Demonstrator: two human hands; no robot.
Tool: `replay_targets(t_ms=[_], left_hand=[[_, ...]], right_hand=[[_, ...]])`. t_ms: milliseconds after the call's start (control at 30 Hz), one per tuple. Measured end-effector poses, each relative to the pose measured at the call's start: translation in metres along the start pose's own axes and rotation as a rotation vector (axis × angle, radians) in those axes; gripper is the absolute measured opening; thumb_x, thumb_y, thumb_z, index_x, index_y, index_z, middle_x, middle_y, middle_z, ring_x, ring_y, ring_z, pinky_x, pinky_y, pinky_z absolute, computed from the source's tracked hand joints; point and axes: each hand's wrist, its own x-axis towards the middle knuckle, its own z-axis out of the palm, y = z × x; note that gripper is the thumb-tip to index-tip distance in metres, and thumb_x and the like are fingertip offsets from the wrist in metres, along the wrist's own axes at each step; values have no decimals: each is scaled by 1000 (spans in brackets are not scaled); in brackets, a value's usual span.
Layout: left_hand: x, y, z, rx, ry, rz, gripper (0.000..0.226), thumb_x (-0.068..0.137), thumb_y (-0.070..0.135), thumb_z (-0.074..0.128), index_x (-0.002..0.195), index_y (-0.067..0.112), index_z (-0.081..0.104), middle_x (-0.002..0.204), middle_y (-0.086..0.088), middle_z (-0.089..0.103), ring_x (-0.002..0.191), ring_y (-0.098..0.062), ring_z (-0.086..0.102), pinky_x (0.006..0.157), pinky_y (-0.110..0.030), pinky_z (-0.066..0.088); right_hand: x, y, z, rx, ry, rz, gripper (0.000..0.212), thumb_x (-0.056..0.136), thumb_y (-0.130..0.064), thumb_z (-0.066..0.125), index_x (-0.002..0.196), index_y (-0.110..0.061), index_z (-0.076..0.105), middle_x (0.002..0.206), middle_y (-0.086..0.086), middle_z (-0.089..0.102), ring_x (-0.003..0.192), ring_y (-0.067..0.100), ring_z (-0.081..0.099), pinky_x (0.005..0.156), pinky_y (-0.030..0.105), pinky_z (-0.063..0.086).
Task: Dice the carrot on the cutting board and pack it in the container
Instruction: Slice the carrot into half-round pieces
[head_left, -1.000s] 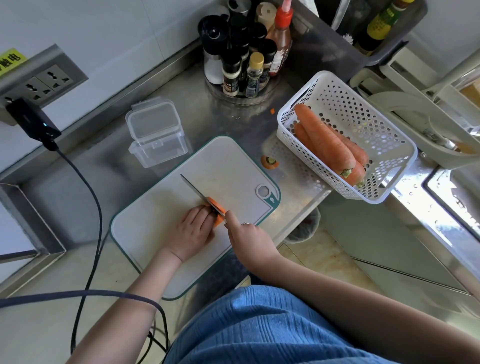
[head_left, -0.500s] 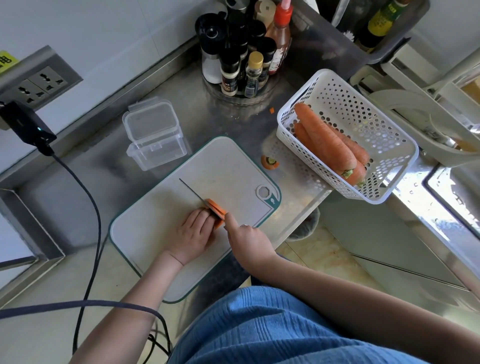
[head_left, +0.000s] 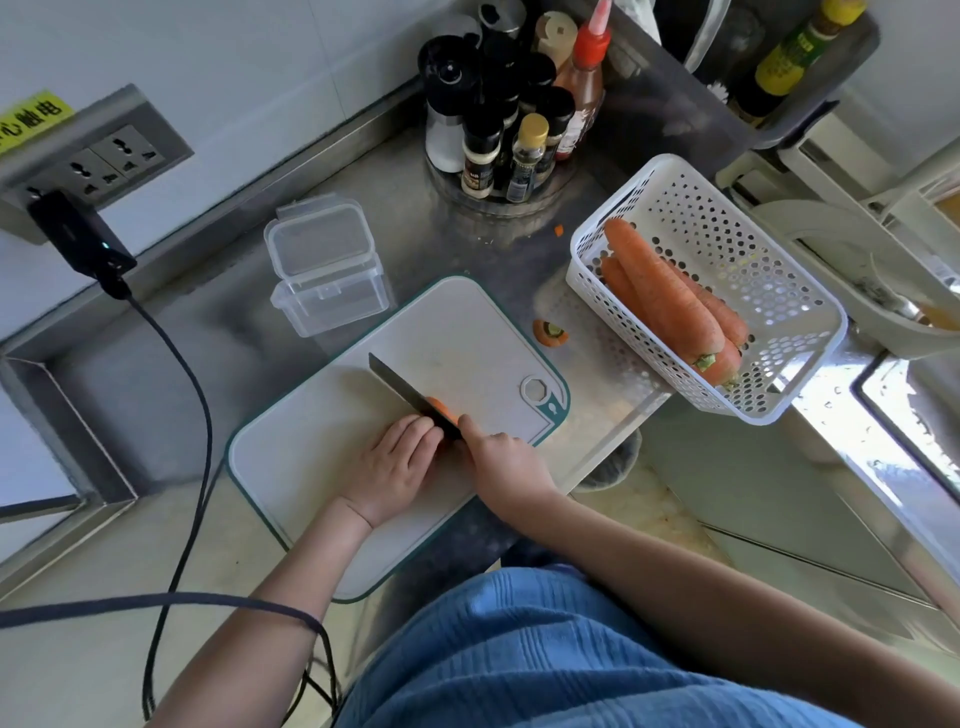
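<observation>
- Orange carrot (head_left: 442, 407) is seen at the lower centre of the frame, on the white cutting board (head_left: 322, 447), mostly hidden between the knife blade and the left hand.
- Only a small orange end is shown beside the dark knife (head_left: 410, 397), so little more than a first cut is judged to have been made; no diced pieces can be seen.
- The left hand (head_left: 397, 467) is laid on the carrot with its fingers (head_left: 415, 434) curled over it, pinning it to the board.
- The right hand (head_left: 501, 460) is wrapped round the knife handle, the forefinger extended toward the blade's spine.
- For a good cut, the left fingertips should be kept tucked back from the edge, and the blade brought straight down so that even slices are made.
- The clear plastic container (head_left: 324, 273) is placed open on the steel table (head_left: 208, 338), up and left of the board, nothing seen inside it.
- More whole carrots are held in the white perforated basket (head_left: 779, 312) at the right.
</observation>
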Motion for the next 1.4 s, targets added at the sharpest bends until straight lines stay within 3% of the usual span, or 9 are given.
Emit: replay_targets(t_ms=[100,200,300,467,700,800,1067,1233,1400], left_hand=[[-1,0,0,5,0,8,26,85,7,42,110,5,48,110,-10,44,100,-26,48,88,-35,41],[-2,-1,1,11,-12,11,24,87,11,43,110,5,48,110,-10,44,101,-27,48,86,-37,48],[-2,-1,1,21,-12,10,23,88,11,43,110,5,49,110,-10,45,100,-27,49,85,-38,49],[1,1,-4,56,5,41,18,89,13,45,105,7,49,106,-9,44,97,-25,47,89,-35,40],[2,1,-4,76,39,46,20,93,17,36,104,5,48,104,-11,43,95,-26,46,88,-36,39],[1,0,-3,93,39,44,22,94,18,33,104,5,48,102,-11,43,95,-27,46,88,-36,39],[2,2,-7,142,41,60,17,87,16,44,100,6,48,97,-10,42,90,-26,46,85,-36,39],[-1,1,-5,135,49,44,14,87,16,44,97,6,48,96,-12,47,90,-27,48,81,-35,46],[-5,2,-8,167,67,41,13,86,17,45,94,6,47,94,-11,41,87,-27,47,70,-34,53]], right_hand=[[1,4,2,6,24,1,22,101,-15,35,123,-16,33,90,17,63,81,38,62,62,38,44],[-3,7,3,44,41,16,40,102,-21,34,142,-26,27,92,18,65,83,39,63,68,41,50],[-8,9,-1,95,22,28,43,103,-29,30,146,-30,24,94,19,65,85,39,62,71,41,50],[-18,9,-2,91,87,6,31,103,-30,29,129,-15,38,87,17,64,77,38,62,62,37,45],[-18,-1,0,92,146,-20,25,104,-33,27,115,-13,38,72,12,55,61,34,55,54,39,45],[-20,-3,2,78,159,-29,24,104,-31,28,112,-12,38,66,8,47,55,31,45,51,32,34],[-21,-5,8,87,154,-41,20,104,-30,27,113,-13,34,65,7,48,54,32,50,49,33,39],[-23,-7,10,56,127,-57,8,102,-17,33,109,-15,29,61,5,44,55,34,54,48,37,45],[-24,-7,13,-33,86,-84,27,95,-5,40,116,-16,26,58,1,34,52,30,49,47,35,39]])
